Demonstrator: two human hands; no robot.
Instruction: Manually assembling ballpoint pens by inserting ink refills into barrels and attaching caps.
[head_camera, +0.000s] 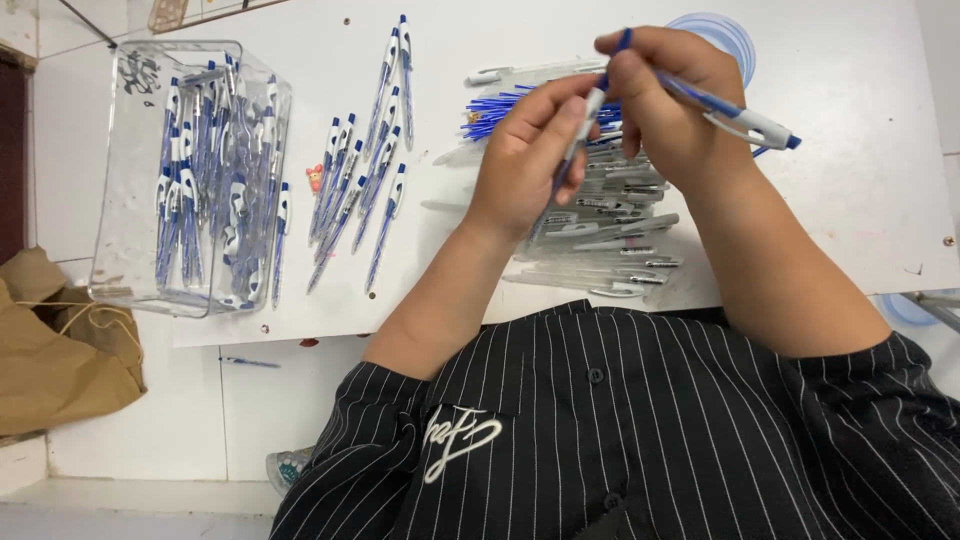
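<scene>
My left hand (530, 150) pinches a slim pen part (580, 135) between thumb and fingers, above a white table (850, 200). My right hand (665, 95) grips a blue-and-white pen (735, 115) whose tip end points right. The two hands meet over a heap of clear pen barrels (610, 240). Behind them lies a bunch of blue refills (495, 112). Left of my hands, several assembled blue-and-white pens (360, 170) lie in a loose row.
A clear plastic box (130, 200) with several finished pens stands at the table's left edge. A clear round lid (735, 40) sits at the back right. Brown paper with string (50, 340) lies on the floor at left.
</scene>
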